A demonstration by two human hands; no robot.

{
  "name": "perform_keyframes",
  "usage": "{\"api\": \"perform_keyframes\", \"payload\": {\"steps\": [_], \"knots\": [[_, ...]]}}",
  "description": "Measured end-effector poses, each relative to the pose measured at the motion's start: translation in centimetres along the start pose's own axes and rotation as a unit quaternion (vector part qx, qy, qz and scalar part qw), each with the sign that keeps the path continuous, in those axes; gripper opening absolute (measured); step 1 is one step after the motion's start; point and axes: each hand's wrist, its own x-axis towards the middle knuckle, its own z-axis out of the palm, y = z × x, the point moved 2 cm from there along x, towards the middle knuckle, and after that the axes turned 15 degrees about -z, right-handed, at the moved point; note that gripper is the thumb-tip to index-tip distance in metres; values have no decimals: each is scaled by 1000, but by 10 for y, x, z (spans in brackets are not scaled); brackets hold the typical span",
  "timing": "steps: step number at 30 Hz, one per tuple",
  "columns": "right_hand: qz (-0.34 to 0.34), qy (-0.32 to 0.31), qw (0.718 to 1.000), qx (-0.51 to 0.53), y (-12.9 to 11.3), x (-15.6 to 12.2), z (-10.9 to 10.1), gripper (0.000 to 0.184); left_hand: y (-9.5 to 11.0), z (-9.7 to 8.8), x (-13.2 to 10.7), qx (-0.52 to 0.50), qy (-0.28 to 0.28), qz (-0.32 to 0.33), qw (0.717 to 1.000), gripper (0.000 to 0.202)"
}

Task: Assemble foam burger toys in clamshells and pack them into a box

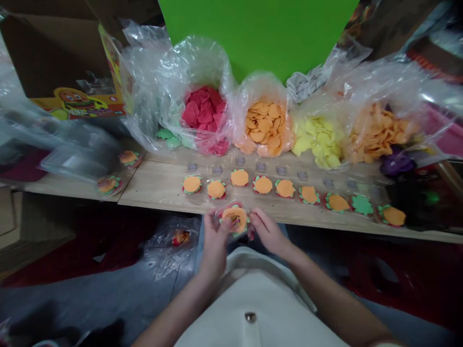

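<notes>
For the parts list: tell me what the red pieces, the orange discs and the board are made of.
The red pieces look like felt: matte, soft-edged, slightly fuzzy. The orange discs look matte too, felt or foam; blur leaves it open. The board looks like wood-grain laminate, pale and flat with an even grain.

Right now the left hand (pixel 216 243) and right hand (pixel 268 233) sit at the front edge of the wooden table (pixel 152 188), with a felt burger blister (pixel 235 219) filling the gap between them! Straight ahead, a long row of felt burger discs (pixel 285 188) stands in the way, and bulging plastic bags (pixel 202 62) wall off the back. A crumpled plastic bag (pixel 170 246) lies near the left hand, while dark red cloth (pixel 325 255) gives open room out to the right!
</notes>
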Motion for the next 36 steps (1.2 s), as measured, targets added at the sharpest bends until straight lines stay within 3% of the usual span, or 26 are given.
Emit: {"api": "perform_keyframes", "payload": {"steps": [3,5,7,11,14,16,19,22,25,29,32,36], "knots": [[33,-192,981,-1,-8,7,-19,30,15,-15,4,124,-138,-99,978,48],[43,-248,968,-17,-9,10,-23,30,15,-18,5,186,-183,-153,953,46],[49,-220,974,-34,-6,9,-20,31,7,-17,3,170,-152,-161,960,39],[51,-89,990,-93,10,-13,-3,29,-27,-14,-7,45,-21,-108,993,33],[29,-45,988,-141,21,-37,5,23,-44,-21,-18,26,1,-100,995,36],[12,-71,985,-157,24,-46,6,20,-44,-28,-23,56,-31,-129,990,33],[4,-154,974,-167,24,-47,5,20,-27,-37,-23,155,-83,-155,972,24],[-24,-210,960,-185,15,-38,5,20,-8,-35,-13,265,-117,-144,946,22],[-35,-230,956,-178,6,-36,6,18,-1,-31,-8,299,-157,-170,926,25],[16,-221,966,-134,4,-51,9,12,-9,-41,-17,227,-70,-195,952,25],[0,-194,972,-136,10,-58,16,8,-19,-50,-27,156,-1,-179,971,24],[-22,-149,974,-169,13,-50,21,2,-25,-49,-31,106,32,-139,984,25]]}}
